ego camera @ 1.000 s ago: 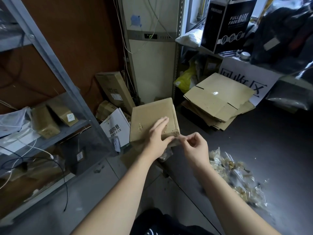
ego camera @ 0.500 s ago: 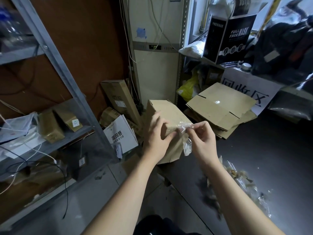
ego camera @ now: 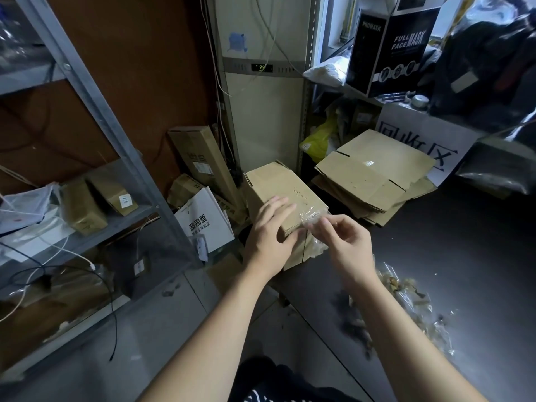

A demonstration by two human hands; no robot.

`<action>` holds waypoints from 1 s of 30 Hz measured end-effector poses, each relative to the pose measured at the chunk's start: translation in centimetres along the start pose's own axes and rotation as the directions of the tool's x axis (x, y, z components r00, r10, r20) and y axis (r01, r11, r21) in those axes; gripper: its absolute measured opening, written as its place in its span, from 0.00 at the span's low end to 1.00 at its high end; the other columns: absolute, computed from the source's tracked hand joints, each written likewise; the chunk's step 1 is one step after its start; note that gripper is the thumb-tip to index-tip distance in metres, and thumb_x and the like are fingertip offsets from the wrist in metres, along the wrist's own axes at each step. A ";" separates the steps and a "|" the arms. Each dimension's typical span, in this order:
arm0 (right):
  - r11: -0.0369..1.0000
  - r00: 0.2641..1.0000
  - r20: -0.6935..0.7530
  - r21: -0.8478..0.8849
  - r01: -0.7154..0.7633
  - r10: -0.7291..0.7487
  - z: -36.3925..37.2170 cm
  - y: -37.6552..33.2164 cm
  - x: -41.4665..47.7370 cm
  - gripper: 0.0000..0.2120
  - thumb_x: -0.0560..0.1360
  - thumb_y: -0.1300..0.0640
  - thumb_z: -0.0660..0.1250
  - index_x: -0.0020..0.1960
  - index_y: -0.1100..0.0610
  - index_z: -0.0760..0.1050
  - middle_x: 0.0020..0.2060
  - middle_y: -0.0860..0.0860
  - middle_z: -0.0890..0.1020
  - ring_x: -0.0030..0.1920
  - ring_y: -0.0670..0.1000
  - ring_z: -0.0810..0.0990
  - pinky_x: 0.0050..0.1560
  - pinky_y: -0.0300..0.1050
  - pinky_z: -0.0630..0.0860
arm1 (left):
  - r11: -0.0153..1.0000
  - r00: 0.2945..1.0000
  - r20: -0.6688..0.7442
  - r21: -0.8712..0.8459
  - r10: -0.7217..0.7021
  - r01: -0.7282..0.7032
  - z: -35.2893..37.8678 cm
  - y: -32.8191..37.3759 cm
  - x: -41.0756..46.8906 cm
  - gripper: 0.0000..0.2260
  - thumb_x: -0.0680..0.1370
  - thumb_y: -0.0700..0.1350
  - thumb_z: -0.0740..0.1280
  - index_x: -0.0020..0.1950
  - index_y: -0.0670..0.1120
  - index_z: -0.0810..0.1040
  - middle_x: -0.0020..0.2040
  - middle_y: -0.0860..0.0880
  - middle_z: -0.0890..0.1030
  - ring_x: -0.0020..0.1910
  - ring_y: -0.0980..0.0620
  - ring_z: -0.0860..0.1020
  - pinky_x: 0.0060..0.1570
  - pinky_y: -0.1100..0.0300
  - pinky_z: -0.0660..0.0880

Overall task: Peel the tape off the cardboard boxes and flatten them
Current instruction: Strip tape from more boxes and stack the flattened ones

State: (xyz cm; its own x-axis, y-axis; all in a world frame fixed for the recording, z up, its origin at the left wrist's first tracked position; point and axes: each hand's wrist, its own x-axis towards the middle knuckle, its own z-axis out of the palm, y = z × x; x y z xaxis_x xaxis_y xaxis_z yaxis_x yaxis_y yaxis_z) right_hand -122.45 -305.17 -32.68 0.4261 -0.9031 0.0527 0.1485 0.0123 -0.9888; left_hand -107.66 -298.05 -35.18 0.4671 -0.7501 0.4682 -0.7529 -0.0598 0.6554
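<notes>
Box (ego camera: 278, 184) stands at centre. Left hand (ego camera: 269, 230) lies flat on its top, fingers straight; right hand (ego camera: 339, 242) pinches clear tape (ego camera: 311, 217) (crumpled) at its 5 o'clock corner — flattened stack (ego camera: 374, 181) at 2 o'clock.

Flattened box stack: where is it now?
In the head view, right of centre: the flattened box stack lies just right of the taped cardboard box, before the white sign.

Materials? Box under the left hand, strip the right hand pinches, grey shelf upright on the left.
Box: corrugated cardboard, matte tan; folded flap seams show.
Tape strip: clear plastic film, glossy; crinkled, catching light.
Shelf upright: probably steel, dull grey, painted or galvanised; bolt head visible.
</notes>
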 end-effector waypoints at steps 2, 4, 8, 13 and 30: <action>0.999 0.999 -0.046 0.041 -0.011 0.013 -0.1 -0.2 -0.1 0.08 0.83 0.62 0.66 0.50 0.67 0.80 0.44 0.60 0.87 0.51 0.60 0.87 0.57 0.52 0.82 | 1.000 1.000 0.018 -0.011 0.003 -0.003 -0.1 0.1 0.1 0.23 0.75 0.41 0.76 0.69 0.43 0.79 0.70 0.50 0.76 0.75 0.54 0.66 0.73 0.67 0.60; 0.999 0.996 -0.090 0.045 -0.008 0.012 -0.3 -0.7 -0.1 0.09 0.83 0.62 0.65 0.51 0.69 0.78 0.43 0.59 0.87 0.49 0.58 0.88 0.54 0.48 0.83 | 1.000 0.999 0.042 -0.019 0.011 -0.010 -0.1 0.4 0.2 0.23 0.75 0.41 0.76 0.70 0.44 0.78 0.71 0.51 0.76 0.76 0.55 0.66 0.74 0.69 0.58; 1.000 0.972 -0.233 0.012 -0.011 0.014 -0.9 -1.1 -0.1 0.07 0.84 0.60 0.65 0.50 0.63 0.79 0.42 0.59 0.87 0.46 0.55 0.88 0.50 0.49 0.84 | 0.999 0.996 0.088 -0.036 0.014 -0.011 0.3 0.8 0.4 0.26 0.75 0.41 0.76 0.73 0.45 0.76 0.73 0.52 0.74 0.76 0.56 0.65 0.73 0.72 0.55; 1.000 0.911 -0.412 0.019 0.011 -0.002 -2.9 -1.8 0.1 0.05 0.84 0.57 0.65 0.50 0.56 0.77 0.37 0.50 0.87 0.43 0.49 0.87 0.43 0.45 0.81 | 0.998 0.997 0.070 -0.063 -0.012 0.017 0.3 0.4 0.4 0.26 0.75 0.43 0.76 0.72 0.45 0.76 0.73 0.54 0.74 0.76 0.59 0.64 0.74 0.69 0.57; 0.991 0.947 -0.298 -0.087 0.100 -0.122 -3.7 -1.6 0.4 0.05 0.82 0.55 0.70 0.48 0.55 0.77 0.47 0.53 0.86 0.49 0.53 0.87 0.51 0.53 0.84 | 0.994 0.999 0.008 -0.104 -0.042 0.043 0.3 0.8 0.2 0.28 0.70 0.58 0.78 0.64 0.45 0.80 0.68 0.56 0.76 0.74 0.59 0.67 0.72 0.64 0.65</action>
State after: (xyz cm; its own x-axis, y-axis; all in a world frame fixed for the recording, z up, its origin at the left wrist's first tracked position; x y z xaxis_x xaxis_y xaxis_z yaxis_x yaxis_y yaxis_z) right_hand -125.82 -307.09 -31.63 0.1198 -0.9844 0.1287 0.1127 -0.1153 -0.9869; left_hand -108.30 -298.44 -34.70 0.4947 -0.7523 0.4351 -0.6796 -0.0228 0.7333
